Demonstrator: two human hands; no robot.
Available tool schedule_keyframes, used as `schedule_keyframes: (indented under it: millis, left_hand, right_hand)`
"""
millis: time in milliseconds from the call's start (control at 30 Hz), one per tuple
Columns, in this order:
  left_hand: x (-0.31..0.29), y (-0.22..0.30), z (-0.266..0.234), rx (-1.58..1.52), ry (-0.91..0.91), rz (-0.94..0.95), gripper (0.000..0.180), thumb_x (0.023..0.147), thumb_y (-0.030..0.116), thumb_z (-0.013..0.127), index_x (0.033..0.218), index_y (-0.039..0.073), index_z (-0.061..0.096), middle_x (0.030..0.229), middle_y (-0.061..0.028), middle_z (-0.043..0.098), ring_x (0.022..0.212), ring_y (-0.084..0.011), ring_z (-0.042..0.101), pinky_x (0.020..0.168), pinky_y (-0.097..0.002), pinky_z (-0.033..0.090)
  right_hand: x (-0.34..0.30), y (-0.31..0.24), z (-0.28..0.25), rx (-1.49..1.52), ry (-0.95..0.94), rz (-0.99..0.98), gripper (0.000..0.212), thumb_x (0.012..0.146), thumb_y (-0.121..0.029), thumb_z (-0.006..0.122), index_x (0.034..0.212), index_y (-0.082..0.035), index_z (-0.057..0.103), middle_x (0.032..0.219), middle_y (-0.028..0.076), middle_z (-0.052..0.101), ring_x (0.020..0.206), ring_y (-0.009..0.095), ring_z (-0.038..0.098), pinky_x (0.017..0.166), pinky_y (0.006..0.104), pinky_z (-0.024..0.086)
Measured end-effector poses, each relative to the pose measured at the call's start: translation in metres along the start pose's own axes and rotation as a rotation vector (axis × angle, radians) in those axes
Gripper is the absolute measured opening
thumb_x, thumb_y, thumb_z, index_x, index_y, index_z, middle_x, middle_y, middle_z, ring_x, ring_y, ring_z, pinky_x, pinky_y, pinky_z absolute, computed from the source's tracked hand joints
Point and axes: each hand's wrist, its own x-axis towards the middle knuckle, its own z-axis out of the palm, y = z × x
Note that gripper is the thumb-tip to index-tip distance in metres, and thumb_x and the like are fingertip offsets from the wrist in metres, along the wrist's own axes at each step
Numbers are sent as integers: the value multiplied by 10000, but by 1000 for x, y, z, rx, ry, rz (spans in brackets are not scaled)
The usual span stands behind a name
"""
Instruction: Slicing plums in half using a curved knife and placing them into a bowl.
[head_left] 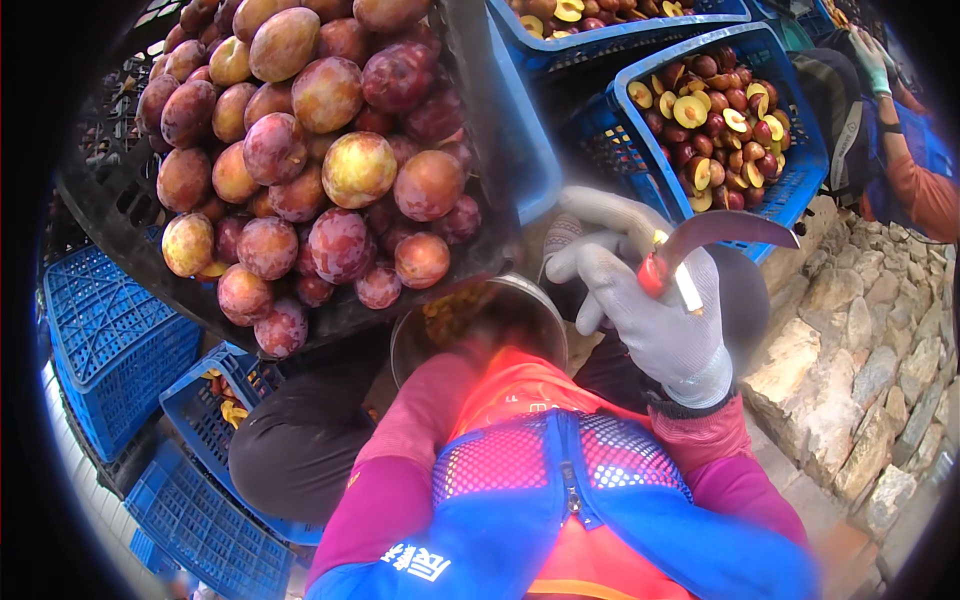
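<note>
Plums (299, 190), whole and mottled red, purple and yellow, lay heaped in a black crate (492, 150) that filled the view from 10 to 12 o'clock, its near edge just above the person's lap. Just below it, close to the centre, stood a round metal bucket (548, 315) with some yellowish pieces inside.

At 3 o'clock the right hand (650, 300), in a pale grey knit glove, was clamped on the red handle of a curved knife (725, 230); the dark blade pointed toward 3 o'clock, clear of any fruit. The left forearm (430, 395), in a pink and magenta sleeve, reached up to the bucket, where the left hand (492, 335) was lost in blur and shadow; I could not tell whether its fingers were apart or closed on something.

At 2 o'clock a blue crate (622, 130) held halved plums (712, 135), several with yellow flesh showing, and another blue crate (640, 30) of cut fruit sat at 1 o'clock. Farther out at 2 o'clock a co-worker (908, 180) was partly in view. Stacked blue crates (120, 345) stood at 9 o'clock, more blue baskets (210, 525) at 8 o'clock, and a stone wall (870, 370) at 4 o'clock.
</note>
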Motion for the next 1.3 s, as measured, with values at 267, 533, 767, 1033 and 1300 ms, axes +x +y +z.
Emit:
schedule_keyframes:
  millis: [267,533,767,1033,1300]
  left_hand:
    - [5,-6,5,-322,-23,145,374,939,288,364,1245,98,462,1206,-85,488,1123,-189,480,944,-351,376]
    - [0,-10,10,-628,-38,264,362,940,278,365,1239,100,466,1192,-79,490,1114,-186,481,937,-356,380]
    - [-4,-5,11,-866,-64,371,353,942,270,365,1233,101,470,1179,-73,491,1106,-183,481,931,-360,384]
    - [-7,13,14,-1094,-127,505,342,943,261,365,1227,103,474,1164,-67,493,1098,-180,482,925,-364,388]
    - [3,35,9,-1234,64,355,270,860,306,517,1069,138,543,943,-38,532,883,-202,518,780,-373,432]
  right_hand:
    - [3,8,6,-31,-1,-2,324,837,-64,591,1141,27,528,710,5,574,570,40,518,534,201,434]
    - [4,13,7,-129,3,-62,335,838,-58,561,1157,35,515,774,70,604,576,73,537,534,199,441]
    - [5,7,9,-27,49,20,308,816,-67,620,1102,22,551,687,22,565,546,52,523,508,220,439]
    - [6,15,3,-27,15,-38,340,821,-121,606,1115,37,543,651,42,583,507,78,552,493,232,455]
    - [9,21,-6,15,-53,100,278,851,-81,553,1095,50,547,734,79,630,538,92,557,506,214,458]
